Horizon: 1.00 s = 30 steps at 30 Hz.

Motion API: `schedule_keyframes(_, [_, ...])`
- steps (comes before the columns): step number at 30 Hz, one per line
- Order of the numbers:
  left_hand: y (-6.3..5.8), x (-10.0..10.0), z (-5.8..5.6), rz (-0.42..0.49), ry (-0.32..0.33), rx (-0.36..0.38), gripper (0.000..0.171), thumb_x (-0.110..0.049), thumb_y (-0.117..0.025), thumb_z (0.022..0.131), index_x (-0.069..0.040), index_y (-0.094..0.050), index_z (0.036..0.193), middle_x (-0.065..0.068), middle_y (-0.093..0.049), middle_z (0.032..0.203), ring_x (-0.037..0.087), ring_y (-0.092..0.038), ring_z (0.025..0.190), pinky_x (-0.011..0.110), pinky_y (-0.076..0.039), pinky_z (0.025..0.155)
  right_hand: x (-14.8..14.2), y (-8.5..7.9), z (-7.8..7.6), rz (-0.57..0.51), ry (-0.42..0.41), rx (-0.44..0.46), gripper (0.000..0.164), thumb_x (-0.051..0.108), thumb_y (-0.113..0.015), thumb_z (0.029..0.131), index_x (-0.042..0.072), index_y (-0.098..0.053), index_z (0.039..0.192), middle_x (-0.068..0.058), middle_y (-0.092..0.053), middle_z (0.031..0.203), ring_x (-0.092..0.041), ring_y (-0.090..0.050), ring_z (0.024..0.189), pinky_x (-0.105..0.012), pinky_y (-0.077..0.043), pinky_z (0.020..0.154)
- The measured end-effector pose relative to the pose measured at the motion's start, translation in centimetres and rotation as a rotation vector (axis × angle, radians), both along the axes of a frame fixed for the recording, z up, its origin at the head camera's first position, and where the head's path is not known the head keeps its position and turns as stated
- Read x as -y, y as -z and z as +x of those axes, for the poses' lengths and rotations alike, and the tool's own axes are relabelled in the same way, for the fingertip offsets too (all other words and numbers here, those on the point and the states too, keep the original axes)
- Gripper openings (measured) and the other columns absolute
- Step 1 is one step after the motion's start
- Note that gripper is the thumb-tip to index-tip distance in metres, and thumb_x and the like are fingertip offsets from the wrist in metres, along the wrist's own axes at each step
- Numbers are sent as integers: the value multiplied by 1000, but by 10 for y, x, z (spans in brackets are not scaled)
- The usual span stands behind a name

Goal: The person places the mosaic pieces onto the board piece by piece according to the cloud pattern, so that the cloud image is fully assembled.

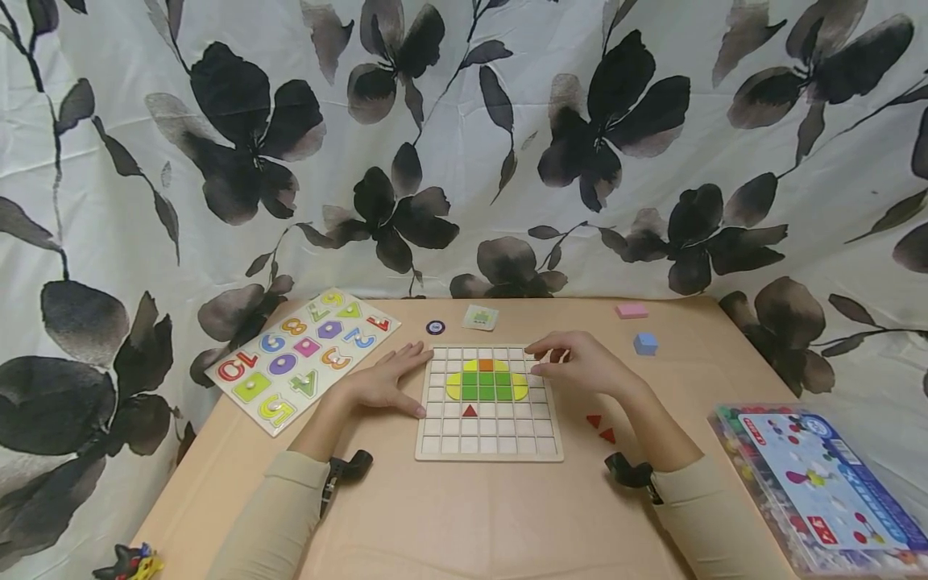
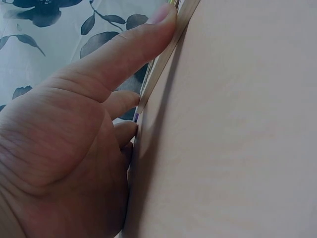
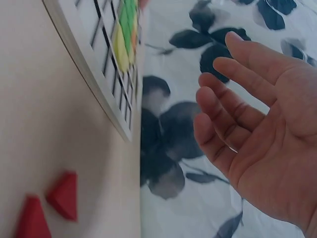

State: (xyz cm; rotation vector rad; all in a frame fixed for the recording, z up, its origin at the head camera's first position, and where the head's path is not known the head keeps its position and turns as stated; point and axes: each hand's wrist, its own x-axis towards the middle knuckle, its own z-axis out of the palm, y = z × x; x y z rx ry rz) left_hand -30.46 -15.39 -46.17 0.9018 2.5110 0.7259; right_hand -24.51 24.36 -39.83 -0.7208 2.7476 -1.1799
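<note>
A white grid board (image 1: pixel 489 460) lies mid-table, bearing a block of green squares (image 1: pixel 487 392), yellow rounded pieces (image 1: pixel 453 387) at its sides, an orange square (image 1: pixel 486 365) at its top and a lone red triangle (image 1: pixel 470 412) below. My left hand (image 1: pixel 383 383) rests against the board's left edge; in the left wrist view its extended thumb (image 2: pixel 133 52) touches the rim. My right hand (image 1: pixel 586 364) hovers over the board's upper right, fingers loosely bent; the right wrist view shows nothing held in it. Two red triangles (image 3: pixel 65 196) lie on the table beside the board.
A number-and-shape board (image 1: pixel 304 362) lies at the left. Behind the grid board are a round token (image 1: pixel 435 328) and a small card (image 1: pixel 480 317). A pink block (image 1: pixel 631 311) and blue cube (image 1: pixel 645 344) sit back right. A clear box (image 1: pixel 819 483) occupies the right; a small figurine (image 1: pixel 129 562) is front left.
</note>
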Motion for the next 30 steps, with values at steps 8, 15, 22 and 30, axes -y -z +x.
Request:
schedule_keyframes(8, [1,0,0,-7,-5,-1,115,-57,-85,78,-20,-24,167,11,-2,177,35,3,163,56,2,132,-33,-2,-3,52,-22,5,33,12,-81,90,6,-76,122,-14,-76,113,-21,-66,91,-34,-59,82])
schedule_keyframes(15, [1,0,0,-2,-3,-4,116,-57,-85,78,-18,-23,167,12,-2,177,36,2,163,57,1,132,-62,10,-8,107,-55,103,25,5,-79,90,4,-78,115,-15,-77,110,-20,-67,92,-33,-58,86])
schedule_keyframes(22, [0,0,0,-5,-1,-5,116,-58,-84,78,-18,-23,167,13,-3,177,36,2,163,58,0,132,-79,17,-7,132,-92,217,25,7,-82,87,5,-78,112,-9,-75,97,-19,-64,87,-25,-56,79])
schedule_keyframes(30, [0,-1,-1,-6,-4,1,115,-58,-85,78,-19,-24,167,12,-2,177,35,2,163,56,1,132,-84,27,-6,103,-183,474,23,-1,-81,84,6,-80,106,-18,-71,91,-21,-61,84,-24,-53,69])
